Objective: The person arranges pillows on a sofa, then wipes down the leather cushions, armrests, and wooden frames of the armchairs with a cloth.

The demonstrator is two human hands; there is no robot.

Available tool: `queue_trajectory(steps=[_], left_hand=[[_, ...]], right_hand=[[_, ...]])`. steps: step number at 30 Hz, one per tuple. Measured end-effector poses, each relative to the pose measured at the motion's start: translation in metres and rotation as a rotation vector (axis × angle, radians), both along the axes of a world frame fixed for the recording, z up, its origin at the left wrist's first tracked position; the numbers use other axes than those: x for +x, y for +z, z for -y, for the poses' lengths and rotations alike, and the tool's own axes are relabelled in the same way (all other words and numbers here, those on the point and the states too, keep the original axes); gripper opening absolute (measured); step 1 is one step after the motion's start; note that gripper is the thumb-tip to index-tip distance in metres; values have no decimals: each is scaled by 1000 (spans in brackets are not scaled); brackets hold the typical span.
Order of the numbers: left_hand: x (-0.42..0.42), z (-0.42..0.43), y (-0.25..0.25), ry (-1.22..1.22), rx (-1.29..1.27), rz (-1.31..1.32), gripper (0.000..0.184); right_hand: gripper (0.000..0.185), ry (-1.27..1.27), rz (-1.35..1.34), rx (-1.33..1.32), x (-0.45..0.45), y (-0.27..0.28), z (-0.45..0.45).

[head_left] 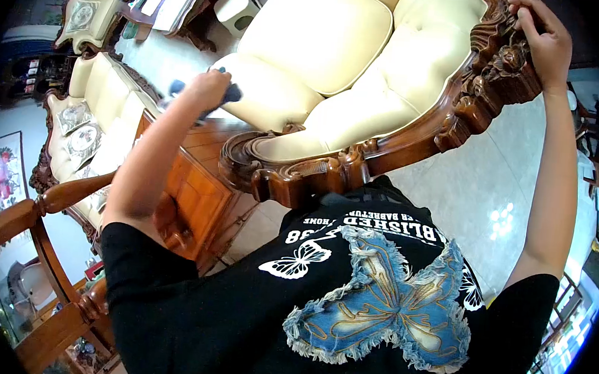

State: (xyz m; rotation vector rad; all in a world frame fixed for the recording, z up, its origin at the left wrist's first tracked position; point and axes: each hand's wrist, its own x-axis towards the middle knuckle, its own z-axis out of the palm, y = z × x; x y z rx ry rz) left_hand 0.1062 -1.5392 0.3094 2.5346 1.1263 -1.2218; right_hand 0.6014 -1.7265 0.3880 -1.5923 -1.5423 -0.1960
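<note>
My left hand (210, 89) is closed round a bunched dark blue cloth (233, 94), over the near end of a cream sofa. The cloth is slightly blurred, and my hand covers part of it. My right hand (547, 41) has its fingers curled over the carved top of the sofa's wooden frame (450, 117), at the upper right. The sofa's cream upholstery (317, 32) is tufted on the backrest, with a plump seat cushion in front of it.
A wooden side cabinet (198, 194) stands against the sofa's near end. At the left is a wooden chair (55, 198). Another cream sofa (101, 90) with patterned cushions lies beyond. Papers cover a dark table (145, 13) beside a white stool (235, 12).
</note>
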Motion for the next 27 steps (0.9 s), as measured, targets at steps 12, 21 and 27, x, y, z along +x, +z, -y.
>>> queue_trajectory(steps=[12,21,27], left_hand=[[186,101,-138,360,-260,623,43],[194,144,-82,227,-332,1323,72],[210,144,-100,70,-597,1172,72]], right_hand=[[10,8,-149,8,-21,7,-4],[9,1,-346,-57,-21,-4,-13],[6,-42,-92,46,-4,-22,-19]])
